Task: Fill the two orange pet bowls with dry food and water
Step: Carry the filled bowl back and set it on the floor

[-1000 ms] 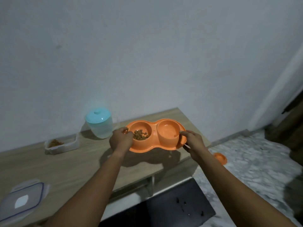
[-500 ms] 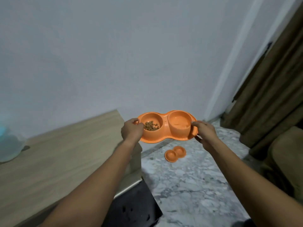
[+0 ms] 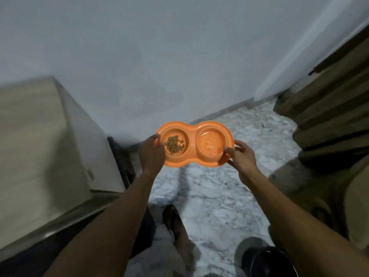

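Note:
An orange double pet bowl (image 3: 192, 129) hangs level in the air over the marble floor, held at both ends. Its left cup holds brown dry food (image 3: 174, 144); its right cup holds water (image 3: 211, 143). My left hand (image 3: 151, 152) grips the left rim, thumb on top. My right hand (image 3: 241, 156) grips the right rim, thumb over the edge. The second orange bowl is hidden from view.
A light wooden table (image 3: 46, 148) stands at the left with its corner close to my left arm. White wall ahead, brown curtain (image 3: 329, 108) and a padded seat (image 3: 351, 196) at the right. My sandalled foot (image 3: 175, 222) stands on the marble floor (image 3: 215, 196); a dark round object (image 3: 267, 260) lies at bottom right.
I have carried the bowl off the table and to the right, out over the floor. The view tilted down; the second orange bowl on the floor is no longer visible.

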{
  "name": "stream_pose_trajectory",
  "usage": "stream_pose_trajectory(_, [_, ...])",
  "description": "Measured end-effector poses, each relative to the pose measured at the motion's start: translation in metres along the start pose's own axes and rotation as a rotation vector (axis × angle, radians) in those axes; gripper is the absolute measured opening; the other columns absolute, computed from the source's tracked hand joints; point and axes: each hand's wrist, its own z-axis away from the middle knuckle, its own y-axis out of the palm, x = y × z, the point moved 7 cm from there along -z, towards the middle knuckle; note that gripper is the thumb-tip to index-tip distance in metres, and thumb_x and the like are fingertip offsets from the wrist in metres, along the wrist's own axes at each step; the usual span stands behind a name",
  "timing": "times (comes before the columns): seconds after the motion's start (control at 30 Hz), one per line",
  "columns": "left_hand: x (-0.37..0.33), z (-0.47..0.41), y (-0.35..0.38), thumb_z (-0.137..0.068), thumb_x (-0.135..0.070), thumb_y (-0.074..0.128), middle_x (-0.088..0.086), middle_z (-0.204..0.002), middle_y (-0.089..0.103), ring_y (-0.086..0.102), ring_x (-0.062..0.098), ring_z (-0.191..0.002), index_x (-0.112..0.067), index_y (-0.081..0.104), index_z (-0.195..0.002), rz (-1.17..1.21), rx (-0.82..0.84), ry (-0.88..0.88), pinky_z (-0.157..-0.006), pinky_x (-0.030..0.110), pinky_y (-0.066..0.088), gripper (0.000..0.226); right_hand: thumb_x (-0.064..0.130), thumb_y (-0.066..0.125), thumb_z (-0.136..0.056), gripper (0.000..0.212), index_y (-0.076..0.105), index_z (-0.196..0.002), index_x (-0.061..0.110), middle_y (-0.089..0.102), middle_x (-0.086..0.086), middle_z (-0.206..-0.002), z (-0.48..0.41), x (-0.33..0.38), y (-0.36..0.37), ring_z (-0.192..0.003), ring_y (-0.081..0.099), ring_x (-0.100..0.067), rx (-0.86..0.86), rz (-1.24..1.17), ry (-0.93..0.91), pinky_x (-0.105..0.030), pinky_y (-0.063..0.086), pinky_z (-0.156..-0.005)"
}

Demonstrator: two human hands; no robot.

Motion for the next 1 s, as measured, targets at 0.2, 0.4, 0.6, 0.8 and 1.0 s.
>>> stream_pose_trajectory(0.2, [0.118,-0.092,0.049,-0.083,-0.018,0.062,0.007,-0.108,0.073,0.066,0.02,-0.098,-0.015,0.072,-0.115,-0.064,-0.307,-0.048,-0.089,0.035,0.052,0.033,0.009,0.078,-0.086,0.047,0.062,-0.129,0.02,0.067,-0.008,-0.116,-0.152,-0.094,0.075,-0.102,0.07,-0.025,0.135,0.123,0.112,-0.038,0.06,-0.08])
stream_pose_trajectory(0.4, [0.304,-0.203,0.103,-0.089,-0.021,0.06,0.002,-0.101,0.067,0.061,0.018,-0.092,-0.016,0.072,-0.111,-0.066,-0.532,-0.098,-0.082,0.029,0.045,0.026,0.009,0.077,-0.086,0.028,0.066,-0.106,0.027,0.068,-0.004,-0.099,-0.322,-0.244,0.19,-0.082,0.062,-0.018,0.338,0.251,0.04,-0.032,0.048,-0.071])
stream_pose_trajectory(0.6, [0.469,-0.282,0.15,-0.089,-0.011,0.06,0.006,-0.103,0.071,0.065,0.027,-0.1,-0.016,0.073,-0.108,-0.069,-0.576,-0.236,-0.085,0.032,0.048,0.024,0.003,0.075,-0.087,0.019,0.068,-0.096,0.018,0.07,-0.005,-0.085,-0.445,-0.385,0.277,-0.073,0.063,-0.018,0.456,0.427,-0.002,-0.027,0.05,-0.064])
stream_pose_trajectory(0.8, [0.543,-0.327,0.169,-0.09,-0.017,0.063,0.009,-0.122,0.065,0.059,0.027,-0.112,-0.017,0.065,-0.123,-0.139,-0.462,-0.299,-0.096,0.039,0.049,0.033,0.016,0.077,-0.088,0.046,0.062,-0.13,0.006,0.071,-0.012,-0.115,-0.505,-0.462,0.322,-0.106,0.069,-0.03,0.496,0.57,-0.027,-0.049,0.057,-0.093])
stream_pose_trajectory(1.0, [0.554,-0.349,0.178,-0.081,-0.044,0.071,0.004,-0.133,0.058,0.055,0.027,-0.12,-0.028,0.052,-0.137,-0.137,-0.326,-0.437,-0.1,0.046,0.048,0.061,0.02,0.073,-0.093,0.044,0.063,-0.131,0.001,0.071,-0.019,-0.12,-0.506,-0.454,0.335,-0.112,0.067,-0.035,0.487,0.659,-0.135,-0.037,0.051,-0.089])
